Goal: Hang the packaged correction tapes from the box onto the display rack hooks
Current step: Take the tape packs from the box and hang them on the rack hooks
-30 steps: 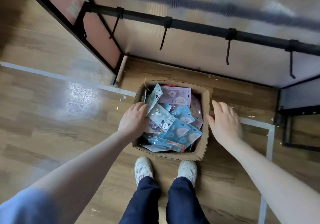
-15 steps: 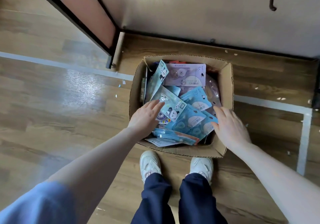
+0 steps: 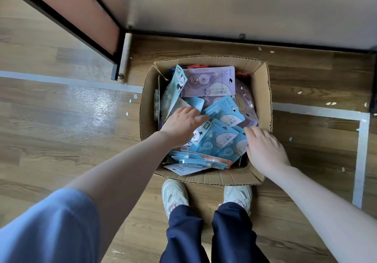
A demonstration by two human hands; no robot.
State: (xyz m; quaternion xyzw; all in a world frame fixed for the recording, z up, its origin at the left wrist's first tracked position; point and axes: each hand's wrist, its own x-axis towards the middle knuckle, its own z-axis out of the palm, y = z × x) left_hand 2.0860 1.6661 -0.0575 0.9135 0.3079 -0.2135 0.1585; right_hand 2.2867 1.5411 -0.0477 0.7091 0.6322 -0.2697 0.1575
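An open cardboard box (image 3: 263,87) sits on the wooden floor in front of my feet, filled with several packaged correction tapes, mostly blue (image 3: 224,112) and one purple (image 3: 212,81) at the back. My left hand (image 3: 181,124) reaches into the box, its fingers stretched over the blue packs. My right hand (image 3: 265,150) is at the box's right side, fingertips touching the edge of a blue pack (image 3: 236,148). Neither hand plainly grips a pack. The rack's hooks are out of view.
The display rack's black frame (image 3: 110,52) and pale back panel (image 3: 224,8) stand just behind the box. Grey tape lines (image 3: 361,156) cross the floor, with small paper scraps scattered around. My white shoes (image 3: 175,195) are right against the box's near side.
The view has tilted down, so the hooks left the frame. Both hands moved from the box's rim into the box, onto the packs.
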